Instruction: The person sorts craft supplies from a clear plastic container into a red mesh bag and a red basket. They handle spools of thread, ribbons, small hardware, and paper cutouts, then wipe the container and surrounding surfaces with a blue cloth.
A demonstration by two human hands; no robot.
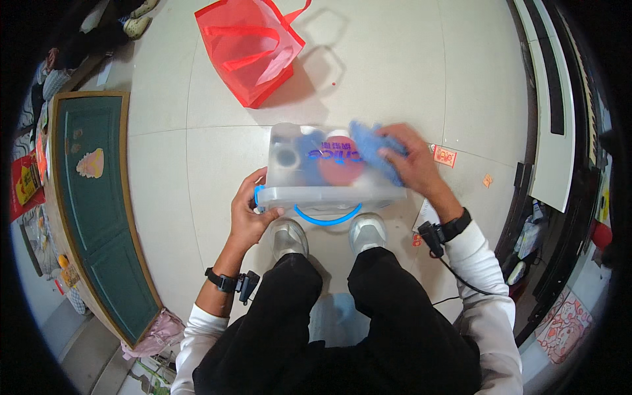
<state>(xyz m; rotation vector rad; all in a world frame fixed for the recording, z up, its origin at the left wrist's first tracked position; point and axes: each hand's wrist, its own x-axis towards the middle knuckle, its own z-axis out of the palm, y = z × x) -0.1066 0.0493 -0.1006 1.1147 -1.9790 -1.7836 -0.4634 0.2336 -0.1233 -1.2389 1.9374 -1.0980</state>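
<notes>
A translucent plastic storage box (291,173) with a blue handle and a blue side latch is before me, above my shoes. My left hand (252,210) grips its left end by the latch, thumb on the near edge. My right hand (410,158) holds a blue cloth (377,148) against the box's right part; cloth and fingers are slightly blurred. Through the wall show a red round shape, something blue and a dark ring, not clear enough to name. The box's surface bears purple and blue writing.
A red tote bag (252,54) stands on the tiled floor beyond the box. Small red printed papers (445,156) lie at the right. A green-panelled cabinet (98,197) is on the left, a piano-like keyboard instrument (555,98) on the right. Another person's shoe (137,27) shows at upper left.
</notes>
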